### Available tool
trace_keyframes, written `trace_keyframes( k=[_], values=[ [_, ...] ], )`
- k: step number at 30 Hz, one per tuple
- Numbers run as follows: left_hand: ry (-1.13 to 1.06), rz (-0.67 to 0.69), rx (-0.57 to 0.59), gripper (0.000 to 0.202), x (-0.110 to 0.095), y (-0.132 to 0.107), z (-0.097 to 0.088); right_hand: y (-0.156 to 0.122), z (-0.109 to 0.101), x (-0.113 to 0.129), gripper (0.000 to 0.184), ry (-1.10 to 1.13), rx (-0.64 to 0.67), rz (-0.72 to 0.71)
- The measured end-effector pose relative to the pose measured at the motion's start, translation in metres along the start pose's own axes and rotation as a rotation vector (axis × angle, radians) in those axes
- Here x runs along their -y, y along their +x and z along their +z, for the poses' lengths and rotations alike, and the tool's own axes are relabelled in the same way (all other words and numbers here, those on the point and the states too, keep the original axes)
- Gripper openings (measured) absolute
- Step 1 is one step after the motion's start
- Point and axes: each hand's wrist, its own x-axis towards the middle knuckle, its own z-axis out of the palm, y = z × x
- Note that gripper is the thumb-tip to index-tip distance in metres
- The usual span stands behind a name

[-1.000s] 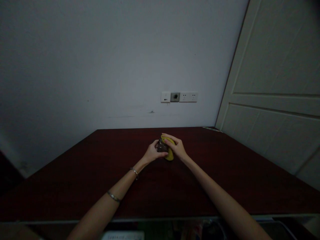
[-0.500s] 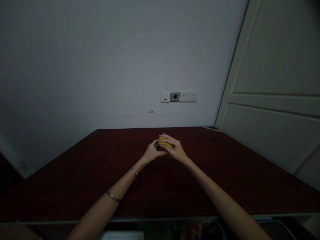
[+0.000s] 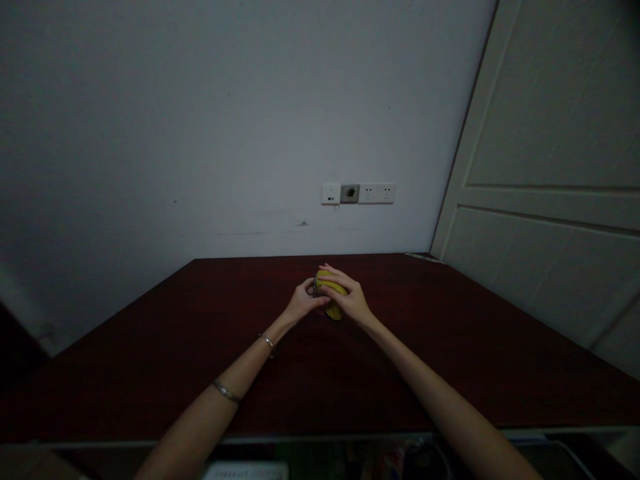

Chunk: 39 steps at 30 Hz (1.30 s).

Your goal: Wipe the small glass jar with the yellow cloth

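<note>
Both hands meet around one small object over the middle of the table [image 3: 280, 373]. Its yellow part [image 3: 333, 312] looks soft like a cloth or sponge, though its kind is unclear in the dim light. The fingers of my right hand [image 3: 353, 298] wrap over this yellow part, and a flap of it hangs below them. On the left my left hand [image 3: 301, 301] curls around a dark, shiny part [image 3: 316, 288], mostly hidden by the fingers and the yellow.
Behind the dark red table stands a pale wall with a row of sockets [image 3: 367, 193]. A white panelled door [image 3: 550, 160] rises along the right side. Below the front edge, a white object like a keyboard [image 3: 247, 471] and other items sit in an open space.
More of the yellow part shows now, with a flap hanging below my right hand. Both hands stay in nearly the same place, with a slight shift of the object between them.
</note>
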Motion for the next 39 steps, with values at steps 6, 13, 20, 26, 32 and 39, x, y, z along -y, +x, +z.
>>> trace_keyframes(
  k=[6,13,20,26,32,39],
  values=[
    [0.047,0.055,0.023,0.066,0.0,0.001,0.0,0.005,-0.002,-0.011,0.037,0.212,-0.142,0.284],
    [0.022,0.033,0.013,0.066,-0.003,0.001,0.001,0.003,-0.003,-0.007,0.032,0.15,-0.103,0.169],
    [-0.022,-0.014,-0.069,0.064,-0.002,0.002,0.002,0.003,-0.003,-0.005,0.026,0.04,-0.015,0.048],
    [-0.029,-0.071,-0.002,0.058,-0.001,-0.003,0.001,0.004,-0.006,-0.009,0.028,0.087,-0.078,0.108],
    [0.013,-0.038,0.004,0.064,-0.002,-0.001,-0.001,0.003,-0.007,-0.004,0.024,0.06,0.01,0.037],
    [0.352,0.132,-0.045,0.066,0.008,0.009,-0.008,0.005,-0.009,-0.013,0.026,0.055,-0.028,0.088]
  ],
)
